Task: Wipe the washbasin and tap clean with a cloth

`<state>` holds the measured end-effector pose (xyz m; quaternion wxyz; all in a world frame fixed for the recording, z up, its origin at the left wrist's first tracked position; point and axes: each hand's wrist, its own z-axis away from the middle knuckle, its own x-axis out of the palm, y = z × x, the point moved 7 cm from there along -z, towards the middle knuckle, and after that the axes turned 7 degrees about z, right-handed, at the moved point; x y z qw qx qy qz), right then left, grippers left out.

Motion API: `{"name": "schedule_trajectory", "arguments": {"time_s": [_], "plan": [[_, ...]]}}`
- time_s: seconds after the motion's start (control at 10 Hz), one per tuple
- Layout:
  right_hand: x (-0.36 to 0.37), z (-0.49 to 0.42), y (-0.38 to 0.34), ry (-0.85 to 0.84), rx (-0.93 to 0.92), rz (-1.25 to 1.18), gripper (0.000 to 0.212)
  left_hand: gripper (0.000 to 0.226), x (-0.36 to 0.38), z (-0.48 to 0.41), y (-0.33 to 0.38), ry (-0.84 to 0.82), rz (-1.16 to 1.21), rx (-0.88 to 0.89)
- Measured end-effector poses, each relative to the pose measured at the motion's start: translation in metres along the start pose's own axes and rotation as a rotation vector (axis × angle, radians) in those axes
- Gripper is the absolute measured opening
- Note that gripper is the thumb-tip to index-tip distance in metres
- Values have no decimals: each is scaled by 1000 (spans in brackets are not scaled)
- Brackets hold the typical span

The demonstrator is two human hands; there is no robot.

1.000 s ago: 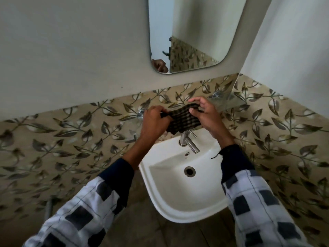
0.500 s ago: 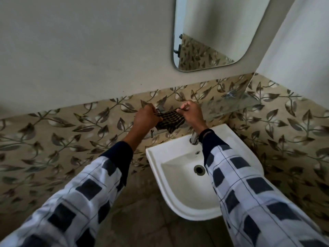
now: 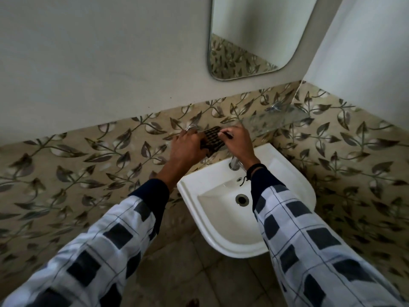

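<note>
Holding the cloth (image 3: pixel 212 140) above the tap (image 3: pixel 233 163), the left hand (image 3: pixel 188 149) and right hand (image 3: pixel 238 145) both pinch it. Wiping tap and washbasin (image 3: pixel 294 173) looks not yet begun.

No legible text or labels anywhere

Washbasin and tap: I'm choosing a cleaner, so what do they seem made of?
Washbasin: probably glazed ceramic, glossy white with a soft sheen. Tap: looks like chromed metal, silvery and reflective, though the right hand hides most of it.
</note>
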<state>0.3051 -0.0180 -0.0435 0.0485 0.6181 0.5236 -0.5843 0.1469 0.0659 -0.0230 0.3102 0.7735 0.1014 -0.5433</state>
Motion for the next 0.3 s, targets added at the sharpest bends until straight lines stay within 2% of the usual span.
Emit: {"name": "schedule_trajectory", "arguments": {"time_s": [0.1,0.2,0.3], "plan": [[-20,10,-4,90,26,1,13,49,-5,7,2,-27,17,2],[-34,20,-12,148,10,-31,11,39,-18,13,-1,7,95,15],[-36,33,-24,113,-34,-57,11,30,-42,24,-11,140,190,-30]]}}
